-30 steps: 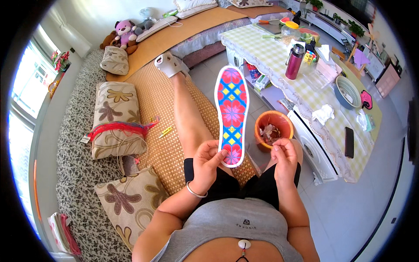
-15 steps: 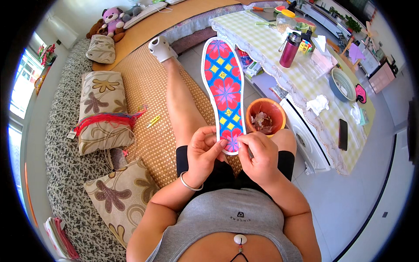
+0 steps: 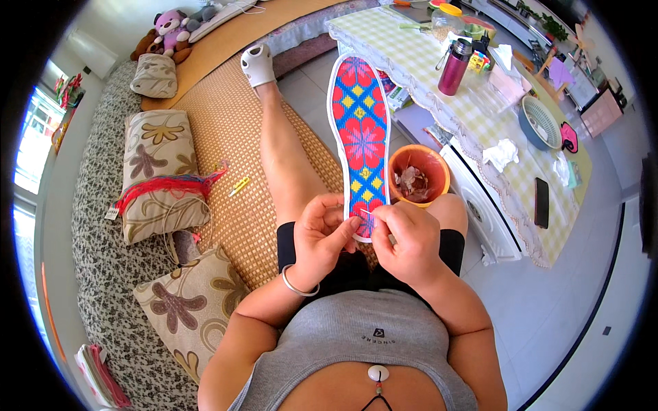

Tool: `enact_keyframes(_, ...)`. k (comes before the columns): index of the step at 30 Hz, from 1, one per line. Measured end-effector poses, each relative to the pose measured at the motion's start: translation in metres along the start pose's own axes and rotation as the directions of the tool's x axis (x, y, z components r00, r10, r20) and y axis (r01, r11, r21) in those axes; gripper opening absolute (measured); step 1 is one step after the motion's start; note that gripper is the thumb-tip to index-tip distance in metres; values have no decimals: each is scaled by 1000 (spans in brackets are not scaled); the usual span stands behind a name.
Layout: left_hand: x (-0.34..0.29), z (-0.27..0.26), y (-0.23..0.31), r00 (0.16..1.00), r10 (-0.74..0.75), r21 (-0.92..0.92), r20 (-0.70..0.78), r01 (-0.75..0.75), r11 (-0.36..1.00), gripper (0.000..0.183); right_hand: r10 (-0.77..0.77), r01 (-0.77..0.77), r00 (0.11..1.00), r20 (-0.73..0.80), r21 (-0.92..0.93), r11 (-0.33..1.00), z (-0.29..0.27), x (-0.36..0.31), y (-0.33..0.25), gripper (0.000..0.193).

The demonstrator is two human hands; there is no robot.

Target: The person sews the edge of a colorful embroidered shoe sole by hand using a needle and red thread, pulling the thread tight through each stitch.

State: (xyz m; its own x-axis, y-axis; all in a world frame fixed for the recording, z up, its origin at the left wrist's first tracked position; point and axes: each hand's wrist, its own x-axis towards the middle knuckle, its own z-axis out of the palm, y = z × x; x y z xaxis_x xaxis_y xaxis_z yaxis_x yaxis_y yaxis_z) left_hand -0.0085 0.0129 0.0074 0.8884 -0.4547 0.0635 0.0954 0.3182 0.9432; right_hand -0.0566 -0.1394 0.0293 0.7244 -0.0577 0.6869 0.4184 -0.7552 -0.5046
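An embroidered insole [image 3: 363, 140], red and blue with yellow diamonds and a white edge, stands lengthwise above my lap, its heel end nearest me. My left hand [image 3: 321, 231] grips the heel's left edge, thumb on the front and fingers behind. Against the lower right of the heel, my right hand [image 3: 406, 241] pinches a thin needle [image 3: 366, 212] that lies over the stitched face. Whether its tip enters the cloth is too small to tell. Any thread on it cannot be made out.
An orange bin [image 3: 439, 168] with scraps stands right of the insole. The cloth-covered table [image 3: 439, 113] holds a purple flask [image 3: 455, 68], a basket [image 3: 538, 123] and a phone [image 3: 541, 203]. On the left, red yarn [image 3: 164, 188] lies across a cushion [image 3: 159, 147], near a yellow cutter [image 3: 239, 185].
The insole has swung slightly to the right at its top. The needle now shows at my right fingertips, which have risen a little. My left hand keeps its hold.
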Motion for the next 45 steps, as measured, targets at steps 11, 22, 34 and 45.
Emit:
enact_keyframes(11,0,5,0,1000,19,14,3,-19,1000,29,5,-5,1000,7,-42,999,3,-1,0,15)
enact_keyframes(22,-1,3,-9,912,400,570,91,-377,730,24,5,1,996,92,-55,998,9,-3,-2,14)
enact_keyframes(34,-1,1,-13,968,249,303,10,-240,922,14,264,-286,958,115,276,918,18,-7,-4,21)
enact_keyframes(45,8,-7,-11,996,12,-160,93,3,987,15,590,-551,534,606,778,-301,21,-21,24,16)
